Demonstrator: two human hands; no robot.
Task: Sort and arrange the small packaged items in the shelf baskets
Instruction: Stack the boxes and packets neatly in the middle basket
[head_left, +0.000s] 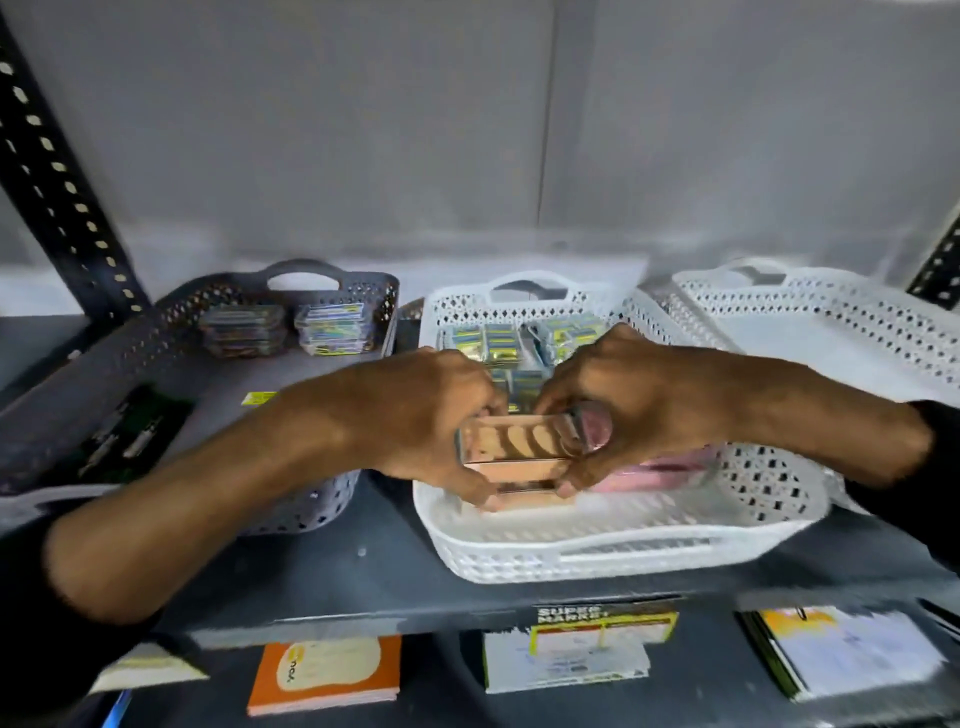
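Note:
A white perforated basket (613, 551) sits in the middle of the dark shelf. Over its near left part I hold a stack of peach-coloured boxes (519, 457) between both hands. My left hand (431, 415) grips the stack's left end, and my right hand (628, 400) grips its right end. A pink packet (660, 473) lies in the basket under my right hand. Green and gold small packets (493, 343) fill the basket's far part, partly hidden by my hands.
A grey basket (322, 499) to the left holds two piles of striped packets (332, 327) and a dark green pack (135, 431). Another white basket (831, 322) stands at the right. A black slotted upright (57, 176) rises at left. Notebooks (322, 675) lie on the lower shelf.

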